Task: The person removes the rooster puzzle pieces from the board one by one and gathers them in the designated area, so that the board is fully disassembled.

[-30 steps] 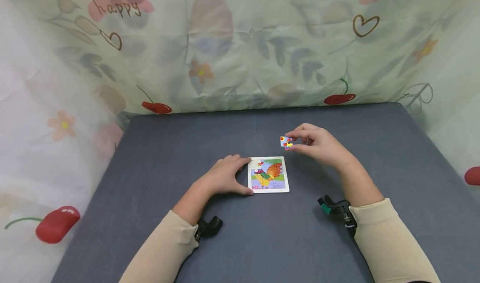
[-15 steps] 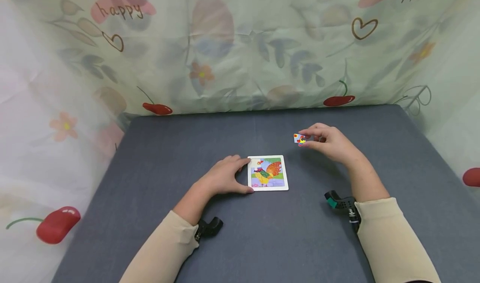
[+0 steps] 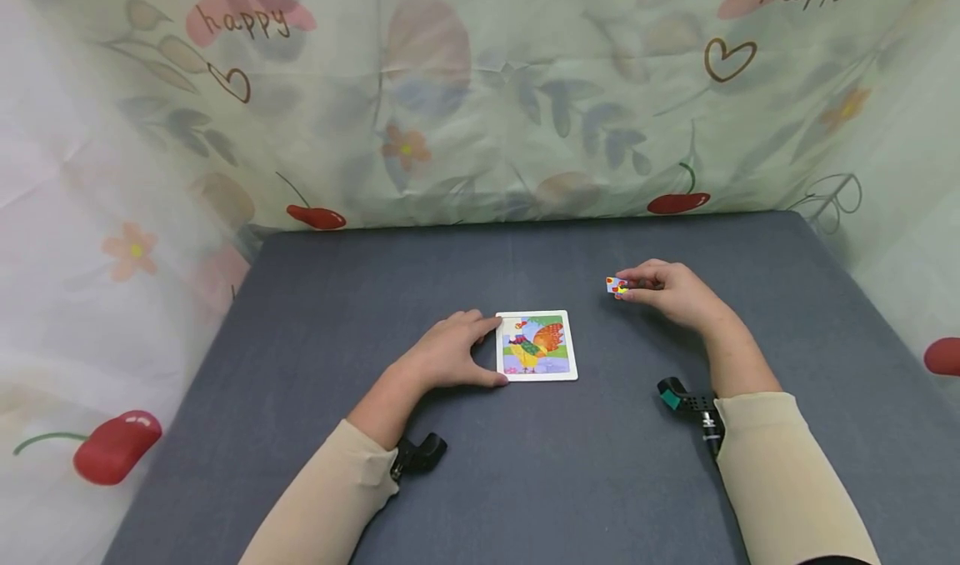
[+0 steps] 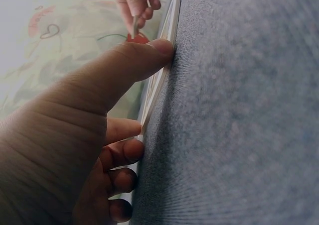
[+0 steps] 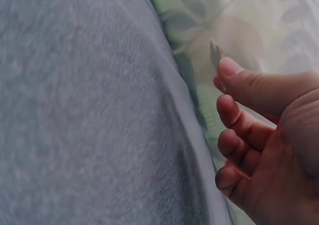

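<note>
L hand [image 3: 446, 352], just left of ctr in the head view, has thumb & forefinger spread wide, tips touching the two left corners of a white-rimmed puzzle tray [image 3: 540, 377]. L wrist view shows the same: thumb tip on one corner, forefinger tip on the other, remaining fingers bent beside the edge.

Tray lies flat nr ctr of frame, a bit below the middle. Inside it, a rooster pic [image 3: 532, 350]: orange tail at upper right, green wing mid, yellow belly & legs below, pale patch at upper left.

R hand [image 3: 678, 294], right of ctr, pinches a small puzzle piece [image 3: 615, 285] b/w thumb & fingertips, up off the table & well apart from the tray, to its upper right. Piece is pale lilac w/ red & yellow bits. R wrist view has it edge-on past the thumb tip, other fingers loosely curled.

Dark gray table [image 3: 480, 482] fills lower & mid frame. Beige sleeves [image 3: 322, 482] come in from bottom left & bottom right, w/ a black wrist device [image 3: 423, 454] at each cuff. Printed curtain [image 3: 510, 157] across the top: "happy", hearts, leaves, red cherries.
</note>
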`<state>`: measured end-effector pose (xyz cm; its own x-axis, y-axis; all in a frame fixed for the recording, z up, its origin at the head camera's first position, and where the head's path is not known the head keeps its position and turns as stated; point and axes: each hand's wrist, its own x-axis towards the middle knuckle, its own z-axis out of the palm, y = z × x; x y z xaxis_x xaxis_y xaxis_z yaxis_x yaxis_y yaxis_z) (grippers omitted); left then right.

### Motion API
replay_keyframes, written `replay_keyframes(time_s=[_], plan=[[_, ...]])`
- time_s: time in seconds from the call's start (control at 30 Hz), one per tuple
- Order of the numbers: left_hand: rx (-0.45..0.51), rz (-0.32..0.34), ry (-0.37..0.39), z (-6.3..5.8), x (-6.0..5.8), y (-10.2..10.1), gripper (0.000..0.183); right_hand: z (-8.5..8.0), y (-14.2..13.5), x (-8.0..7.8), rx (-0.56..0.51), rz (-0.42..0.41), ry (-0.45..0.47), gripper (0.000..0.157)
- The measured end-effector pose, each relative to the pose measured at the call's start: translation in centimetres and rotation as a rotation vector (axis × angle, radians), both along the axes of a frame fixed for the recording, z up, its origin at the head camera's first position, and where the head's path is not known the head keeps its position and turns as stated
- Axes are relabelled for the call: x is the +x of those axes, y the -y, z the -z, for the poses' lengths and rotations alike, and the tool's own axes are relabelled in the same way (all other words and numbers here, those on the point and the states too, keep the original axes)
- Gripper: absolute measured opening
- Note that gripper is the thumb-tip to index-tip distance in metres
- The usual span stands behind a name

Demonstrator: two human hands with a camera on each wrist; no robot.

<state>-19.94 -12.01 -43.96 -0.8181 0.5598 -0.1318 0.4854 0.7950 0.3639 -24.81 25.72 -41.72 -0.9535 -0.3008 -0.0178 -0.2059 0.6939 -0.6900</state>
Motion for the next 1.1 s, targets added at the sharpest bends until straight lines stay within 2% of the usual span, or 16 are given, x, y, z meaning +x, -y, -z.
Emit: replay_keyframes(time_s=[0.23, 0.43, 0.63, 0.8, 1.1], plan=[[-0.010, -0.002, -0.001, 0.1, 0.0, 0.0, 0.098, 1.3, -0.5, -0.4, 0.053, 0.000, 0.029, 0.041], [-0.015, -0.001, -0.003, -0.1, 0.1, -0.1, 0.097, 2.0, -0.5, -0.5, 0.057, 0.009, 0.016, 0.041], [-0.015, 0.000, -0.005, -0.2, 0.2, 0.0, 0.097, 2.4, 0.0, -0.6, 0.049, -0.005, 0.001, 0.038], [-0.017, -0.001, -0.016, 0.0, 0.2, 0.1, 0.097, 2.6, 0.3, -0.7, 0.082, 0.000, 0.000, 0.036], [-0.011, 0.003, -0.018, 0.1, 0.1, 0.1, 0.098, 2.2, 0.4, -0.5, 0.068, -0.010, -0.007, 0.044]])
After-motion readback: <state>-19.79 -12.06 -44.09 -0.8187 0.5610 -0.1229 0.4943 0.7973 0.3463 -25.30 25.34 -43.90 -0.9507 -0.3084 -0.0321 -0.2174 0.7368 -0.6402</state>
